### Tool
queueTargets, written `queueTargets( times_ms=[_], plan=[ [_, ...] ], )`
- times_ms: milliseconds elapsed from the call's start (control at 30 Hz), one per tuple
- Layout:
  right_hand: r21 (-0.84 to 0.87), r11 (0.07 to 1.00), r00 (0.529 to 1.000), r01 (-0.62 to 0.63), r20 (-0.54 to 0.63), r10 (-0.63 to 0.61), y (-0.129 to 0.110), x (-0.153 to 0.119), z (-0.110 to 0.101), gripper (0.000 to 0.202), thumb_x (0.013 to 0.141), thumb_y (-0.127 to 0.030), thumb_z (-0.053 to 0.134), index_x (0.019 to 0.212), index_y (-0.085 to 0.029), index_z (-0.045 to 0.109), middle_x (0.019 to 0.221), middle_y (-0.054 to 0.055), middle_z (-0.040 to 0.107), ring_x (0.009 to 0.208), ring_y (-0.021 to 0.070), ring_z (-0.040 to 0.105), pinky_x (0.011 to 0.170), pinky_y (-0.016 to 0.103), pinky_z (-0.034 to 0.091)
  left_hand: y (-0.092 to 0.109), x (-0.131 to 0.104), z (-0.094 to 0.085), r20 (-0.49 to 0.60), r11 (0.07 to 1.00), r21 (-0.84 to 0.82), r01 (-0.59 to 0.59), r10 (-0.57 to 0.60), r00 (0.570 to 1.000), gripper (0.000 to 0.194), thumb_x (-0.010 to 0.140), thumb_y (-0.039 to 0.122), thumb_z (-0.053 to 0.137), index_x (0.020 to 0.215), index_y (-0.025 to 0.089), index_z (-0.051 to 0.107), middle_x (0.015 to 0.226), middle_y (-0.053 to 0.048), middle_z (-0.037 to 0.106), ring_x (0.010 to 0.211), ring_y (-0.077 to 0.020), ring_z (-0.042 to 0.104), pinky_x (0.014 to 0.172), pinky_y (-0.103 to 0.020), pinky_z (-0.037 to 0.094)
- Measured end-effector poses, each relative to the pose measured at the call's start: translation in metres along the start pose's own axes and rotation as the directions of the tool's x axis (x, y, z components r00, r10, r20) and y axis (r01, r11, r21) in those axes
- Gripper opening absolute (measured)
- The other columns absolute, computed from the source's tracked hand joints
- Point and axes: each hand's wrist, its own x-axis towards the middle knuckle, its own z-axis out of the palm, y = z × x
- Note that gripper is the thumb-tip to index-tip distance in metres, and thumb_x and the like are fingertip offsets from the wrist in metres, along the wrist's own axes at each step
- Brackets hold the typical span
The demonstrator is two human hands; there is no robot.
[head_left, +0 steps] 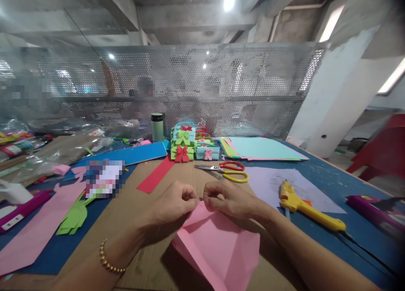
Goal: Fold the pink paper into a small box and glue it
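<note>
My left hand [175,202] and my right hand [226,199] meet over the cardboard, both pinching the far edge of a folded pink paper [218,244]. The paper has raised sides, like a shallow open box, and tilts toward me. Thumbs and fingertips are pressed together at its top corner; what lies right between them is partly hidden. A pair of scissors with red and yellow handles [234,172] lies just beyond my right hand. Past my left hand lies a red paper strip [155,177].
Small paper boxes with bows [183,143] are stacked at the back, beside a green bottle [157,127]. A yellow glue gun [308,206] with a cord rests on a lilac sheet [262,181] at right. Coloured sheets [265,147] lie behind. Pink paper [41,223] and green cut-outs [74,217] lie left.
</note>
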Motion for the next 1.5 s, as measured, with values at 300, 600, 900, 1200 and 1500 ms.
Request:
queueTargets(
  times_ms=[300, 600, 900, 1200, 1500],
  plan=[
    [-0.040, 0.998, 0.999, 0.050, -0.014, -0.050, 0.002, 0.001, 0.003, 0.010, 0.076, -0.012, 0.053, 0.073, -0.016, 0.062, 0.068, -0.003, 0.060, 0.062, 0.0105, 0.049, 0.057, 0.022, 0.033, 0.001, 0.000, 0.001, 0.053, 0.999, 0.022, -0.025, 0.023, 0.998, 0.020, 0.079, 0.028, 0.055, 0.063, 0.017, 0.051, 0.055, 0.005, 0.041, 0.050, -0.0079, 0.033, 0.044, -0.023, 0.020],
    [-0.010, 0.999, 0.996, 0.041, -0.083, -0.042, -0.002, 0.001, 0.002, 0.016, 0.084, -0.021, 0.053, 0.072, -0.015, 0.062, 0.066, -0.002, 0.059, 0.062, 0.0104, 0.049, 0.058, 0.023, 0.035, -0.003, 0.001, 0.001, 0.025, 0.995, -0.097, -0.034, 0.037, 0.999, 0.017, 0.080, 0.027, 0.060, 0.070, 0.015, 0.055, 0.061, 0.005, 0.044, 0.054, -0.0073, 0.034, 0.048, -0.021, 0.023],
    [0.704, 0.702, 0.809, 0.109, -0.473, 0.349, 0.044, 0.007, -0.029, 0.045, 0.079, -0.054, 0.067, 0.098, -0.013, 0.065, 0.088, 0.008, 0.066, 0.071, 0.0137, 0.059, 0.067, 0.027, 0.046, -0.004, 0.024, -0.022, -0.357, 0.964, -0.142, -0.226, 0.164, 0.920, 0.031, 0.079, 0.046, 0.063, 0.078, 0.014, 0.063, 0.073, -0.001, 0.059, 0.067, -0.0139, 0.052, 0.062, -0.024, 0.038],
    [0.723, 0.691, 0.968, 0.016, -0.183, 0.170, 0.023, 0.005, -0.008, 0.049, 0.074, -0.056, 0.073, 0.105, -0.018, 0.071, 0.102, 0.007, 0.070, 0.094, 0.0195, 0.064, 0.081, 0.031, 0.047, -0.017, 0.033, -0.022, -0.427, 0.965, -0.129, -0.230, 0.155, 0.891, 0.037, 0.075, 0.052, 0.066, 0.078, 0.014, 0.064, 0.071, -0.001, 0.061, 0.066, -0.0149, 0.053, 0.061, -0.024, 0.040],
    [0.606, 0.795, 0.933, 0.007, -0.290, 0.212, 0.043, 0.016, 0.003, 0.031, 0.072, -0.041, 0.076, 0.080, -0.013, 0.066, 0.064, -0.002, 0.061, 0.057, 0.0096, 0.052, 0.058, 0.023, 0.039, -0.022, 0.032, -0.013, -0.272, 0.977, -0.095, -0.191, 0.159, 0.949, 0.031, 0.080, 0.045, 0.066, 0.086, 0.015, 0.062, 0.073, 0.000, 0.060, 0.066, -0.0129, 0.052, 0.058, -0.022, 0.036]
  ],
)
